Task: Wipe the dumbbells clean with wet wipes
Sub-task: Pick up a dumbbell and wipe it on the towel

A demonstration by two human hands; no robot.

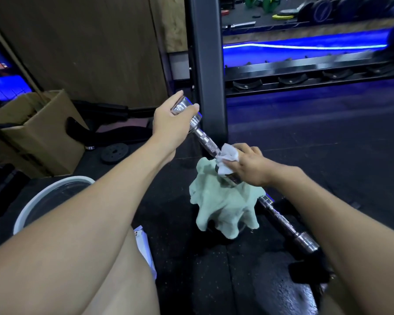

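White wipe point(226, 159) pinched against chrome dumbbell point(206, 142).

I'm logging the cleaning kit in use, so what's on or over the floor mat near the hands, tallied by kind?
Chrome dumbbells: 2, one held, one on the floor
White wet wipes: 1
Green cloths: 1
White basins: 1
Cardboard boxes: 1
Black weight plates: 1
Total: 7

No text, label or number can be read anywhere
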